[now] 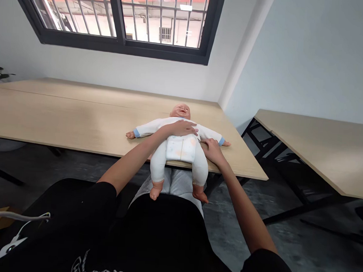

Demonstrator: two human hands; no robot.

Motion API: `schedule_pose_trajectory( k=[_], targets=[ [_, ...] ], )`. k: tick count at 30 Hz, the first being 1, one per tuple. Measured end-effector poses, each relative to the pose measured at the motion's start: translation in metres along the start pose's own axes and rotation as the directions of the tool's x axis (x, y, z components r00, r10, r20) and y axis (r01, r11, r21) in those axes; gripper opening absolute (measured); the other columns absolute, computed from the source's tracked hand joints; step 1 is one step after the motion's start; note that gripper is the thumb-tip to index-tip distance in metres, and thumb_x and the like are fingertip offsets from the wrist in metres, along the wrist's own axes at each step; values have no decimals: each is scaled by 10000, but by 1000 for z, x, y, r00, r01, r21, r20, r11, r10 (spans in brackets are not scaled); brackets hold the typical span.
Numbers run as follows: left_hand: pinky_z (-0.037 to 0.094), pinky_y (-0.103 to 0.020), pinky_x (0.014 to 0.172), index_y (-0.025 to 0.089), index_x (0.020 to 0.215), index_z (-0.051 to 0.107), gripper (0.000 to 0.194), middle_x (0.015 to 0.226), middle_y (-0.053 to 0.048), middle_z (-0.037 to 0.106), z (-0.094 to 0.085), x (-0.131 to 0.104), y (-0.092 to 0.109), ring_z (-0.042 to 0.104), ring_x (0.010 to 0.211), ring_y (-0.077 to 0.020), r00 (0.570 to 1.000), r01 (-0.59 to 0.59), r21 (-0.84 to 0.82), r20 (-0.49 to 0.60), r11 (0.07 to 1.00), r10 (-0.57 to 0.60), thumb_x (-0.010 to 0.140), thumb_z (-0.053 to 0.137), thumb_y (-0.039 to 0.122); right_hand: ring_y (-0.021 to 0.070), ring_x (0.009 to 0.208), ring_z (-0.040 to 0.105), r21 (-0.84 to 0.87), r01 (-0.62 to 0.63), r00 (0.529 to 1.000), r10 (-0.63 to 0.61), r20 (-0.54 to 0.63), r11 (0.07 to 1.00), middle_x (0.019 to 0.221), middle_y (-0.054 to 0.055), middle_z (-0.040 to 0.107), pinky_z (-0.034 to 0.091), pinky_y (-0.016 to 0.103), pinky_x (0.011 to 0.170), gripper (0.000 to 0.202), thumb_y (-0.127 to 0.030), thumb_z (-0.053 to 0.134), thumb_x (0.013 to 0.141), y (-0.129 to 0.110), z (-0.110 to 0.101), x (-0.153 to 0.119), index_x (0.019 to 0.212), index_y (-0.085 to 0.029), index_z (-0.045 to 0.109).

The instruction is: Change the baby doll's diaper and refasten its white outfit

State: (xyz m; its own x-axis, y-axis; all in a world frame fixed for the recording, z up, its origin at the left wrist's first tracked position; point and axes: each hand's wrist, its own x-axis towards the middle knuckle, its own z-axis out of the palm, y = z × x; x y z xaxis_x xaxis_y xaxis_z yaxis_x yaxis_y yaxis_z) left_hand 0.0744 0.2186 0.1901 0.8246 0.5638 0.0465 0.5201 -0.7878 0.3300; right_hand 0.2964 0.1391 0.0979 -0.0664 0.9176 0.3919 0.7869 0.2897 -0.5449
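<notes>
A baby doll (182,126) in a white top with blue cuffs lies on its back on the table, its head away from me. A white diaper (181,148) with pale orange patches covers its hips, over white leggings. Both of its lower legs hang past the table's front edge. My left hand (183,128) rests flat across the doll's belly, just above the diaper, fingers stretched out. Beside the doll's hip, my right hand (212,151) lies low on the table, loosely open, with its fingertips at the doll's side; these tips are partly hidden.
The wooden table (109,120) stretches far to the left and ends close to the doll's right side. A second table (321,147) stands across a gap at the right. Behind are a wall and a barred window (163,17). A cable (16,216) runs in at lower left.
</notes>
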Motion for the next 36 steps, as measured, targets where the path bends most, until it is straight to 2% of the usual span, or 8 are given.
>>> schedule_pose_trajectory(
  k=[4, 8, 14, 19, 26, 30, 33, 36],
  targets=[
    [89, -493, 1320, 316, 1357, 681, 554, 1662, -8, 428, 1, 1, 2, 284, 1585, -263, 993, 109, 55, -40, 993, -107, 1054, 293, 570, 371, 1155, 538, -124, 47, 997, -39, 72, 991, 1211, 193, 670, 398, 493, 1069, 235, -265, 665, 817, -2, 7, 1, 1023, -180, 737],
    [-83, -629, 1272, 328, 1351, 674, 507, 1680, -15, 396, 1, 1, 3, 195, 1614, -299, 982, 181, 84, -72, 980, -175, 1063, 322, 554, 309, 1055, 571, 86, 125, 978, -138, 159, 988, 1053, 131, 694, 423, 453, 1018, 100, -281, 584, 834, -4, 6, 7, 824, -208, 651],
    [-39, -643, 1276, 340, 1326, 690, 488, 1653, -10, 441, 8, 3, -7, 191, 1615, -290, 981, 182, 68, -75, 981, -176, 1055, 350, 562, 258, 915, 577, 329, 72, 970, -143, 196, 942, 906, 66, 653, 433, 422, 953, 269, -398, 415, 895, -14, -4, -2, 759, -221, 565],
    [-20, -616, 1287, 363, 1287, 706, 466, 1624, 19, 483, 10, -3, -12, 243, 1593, -264, 985, 157, 40, -78, 987, -154, 1063, 318, 490, 242, 953, 592, 502, -9, 961, -132, 244, 865, 959, 39, 644, 478, 369, 915, 214, -427, 528, 864, -20, -12, -18, 936, -231, 575],
    [-33, -576, 1298, 305, 1241, 714, 505, 1614, 8, 497, 8, -17, -4, 260, 1583, -231, 985, 127, -29, -115, 991, -130, 1065, 273, 474, 365, 1327, 491, 362, -97, 972, 10, 234, 927, 1301, 134, 649, 324, 513, 1208, 456, -370, 744, 625, -20, -6, -3, 1047, -233, 640],
    [-41, -555, 1305, 291, 1256, 704, 496, 1611, 0, 500, 9, -19, -3, 285, 1578, -225, 979, 146, -75, -135, 986, -155, 1062, 278, 455, 292, 1146, 614, 564, -197, 928, -33, 371, 802, 1146, 79, 704, 439, 462, 1129, 271, -330, 614, 659, -29, 1, 18, 914, -239, 620],
    [-55, -528, 1311, 272, 1338, 661, 497, 1610, -23, 501, 11, -21, -7, 321, 1565, -212, 962, 166, -147, -194, 975, -193, 1062, 284, 441, 250, 958, 659, 685, -285, 934, 34, 356, 671, 948, 33, 697, 552, 405, 942, 252, -270, 532, 611, -38, 7, 27, 862, -249, 527],
    [1, -486, 1324, 266, 1382, 638, 501, 1614, -31, 495, 13, -25, -13, 315, 1574, -207, 943, 178, -209, -242, 962, -227, 1062, 288, 427, 241, 940, 675, 756, -337, 929, 67, 365, 561, 913, 15, 685, 580, 377, 856, 281, -252, 514, 622, -46, 10, 27, 898, -266, 463]
  ],
)
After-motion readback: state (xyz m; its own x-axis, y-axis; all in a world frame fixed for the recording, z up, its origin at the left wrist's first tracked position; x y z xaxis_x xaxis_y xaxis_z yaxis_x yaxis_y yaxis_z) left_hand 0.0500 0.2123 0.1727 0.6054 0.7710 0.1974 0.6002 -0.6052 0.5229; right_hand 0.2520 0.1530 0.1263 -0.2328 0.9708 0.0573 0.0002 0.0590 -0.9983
